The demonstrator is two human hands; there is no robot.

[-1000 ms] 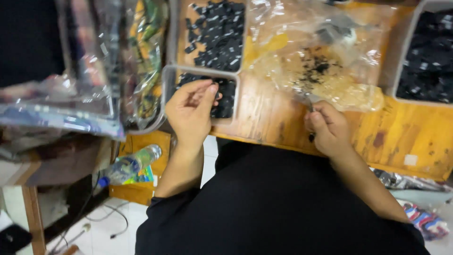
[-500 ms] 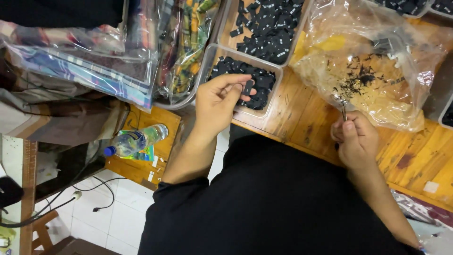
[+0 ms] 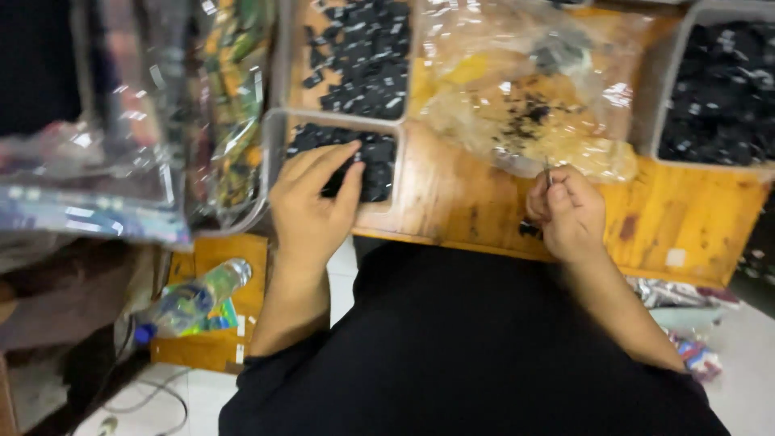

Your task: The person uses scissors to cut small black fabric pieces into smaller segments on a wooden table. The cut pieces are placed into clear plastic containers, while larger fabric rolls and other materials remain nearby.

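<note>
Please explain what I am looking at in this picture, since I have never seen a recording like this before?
There is no machine here: a person wears a camera on the head, so the view looks down past a black top onto their own two bare hands. They sit at a wooden table. The left hand reaches into a small clear tray of little black parts, fingers on them. The right hand pinches a thin metal tool, perhaps tweezers; it is too small to tell. Behind it lies a crumpled clear plastic bag with dark bits inside. More trays of black parts sit further back and to the right. A plastic bottle lies on a low stand below left.
</note>
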